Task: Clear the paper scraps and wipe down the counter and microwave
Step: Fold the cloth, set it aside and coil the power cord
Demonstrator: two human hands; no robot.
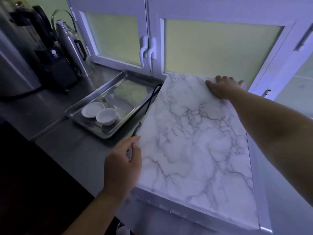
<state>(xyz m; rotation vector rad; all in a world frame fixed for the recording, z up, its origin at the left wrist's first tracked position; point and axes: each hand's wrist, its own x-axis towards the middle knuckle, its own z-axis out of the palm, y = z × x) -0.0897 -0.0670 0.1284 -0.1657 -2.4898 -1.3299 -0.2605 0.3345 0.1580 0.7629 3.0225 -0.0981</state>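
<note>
1. A marble-patterned sheet (194, 141) lies over the top of a white box, probably the microwave (169, 206), though its front is out of sight.
2. The left hand (122, 163) pinches the sheet's left edge.
3. The right hand (223, 87) grips the far corner, fingers curled over the back edge.
4. Just left of the sheet, a metal tray (94, 92) sits on the grey counter (76, 146) and holds two small white dishes (106, 117).
5. A black cable (152, 97) runs along the sheet's left edge.
6. A steel flask (74, 51) stands by the window.
</note>
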